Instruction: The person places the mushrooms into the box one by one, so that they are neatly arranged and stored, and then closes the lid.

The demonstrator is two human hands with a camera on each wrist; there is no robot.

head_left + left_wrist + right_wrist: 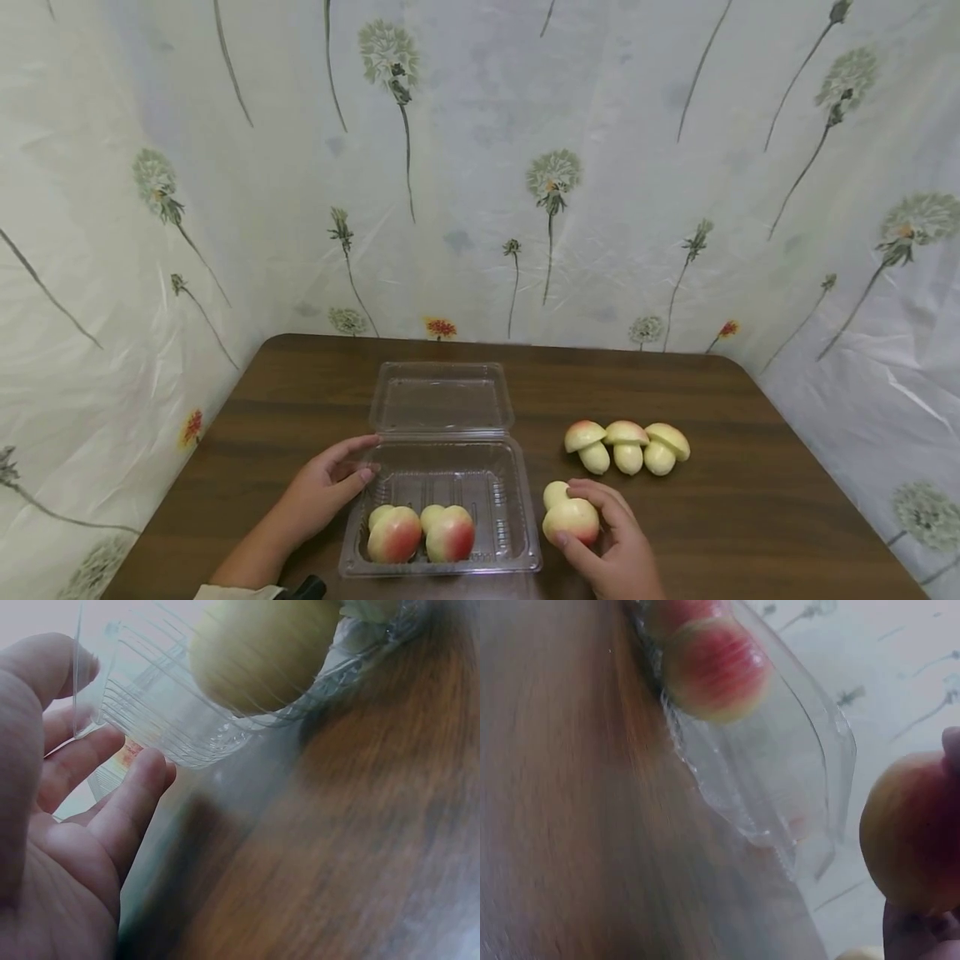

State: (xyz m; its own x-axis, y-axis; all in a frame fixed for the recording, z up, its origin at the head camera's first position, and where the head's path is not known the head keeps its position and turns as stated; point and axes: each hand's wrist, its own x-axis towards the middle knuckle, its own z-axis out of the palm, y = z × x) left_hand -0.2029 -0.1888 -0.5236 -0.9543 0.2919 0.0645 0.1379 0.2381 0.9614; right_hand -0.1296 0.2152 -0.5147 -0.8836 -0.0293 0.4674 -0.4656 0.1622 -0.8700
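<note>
A clear plastic clamshell container [501,500] lies with its lid [441,398] folded back. Two toy mushrooms, yellow with red-blushed caps, sit side by side in its near left part; one is this mushroom [450,535]. My left hand [330,483] holds the container's left rim, thumb over the edge and fingers on the outside, as the left wrist view shows. Just right of the container, my right hand [617,537] grips another toy mushroom [572,520] by its cap, stem pointing away. In the right wrist view that mushroom's cap [907,832] is beside the container wall.
Three more toy mushrooms [627,447] stand in a row on the brown wooden table [720,500], behind my right hand. A flower-printed curtain [480,167] hangs behind the table and along both sides.
</note>
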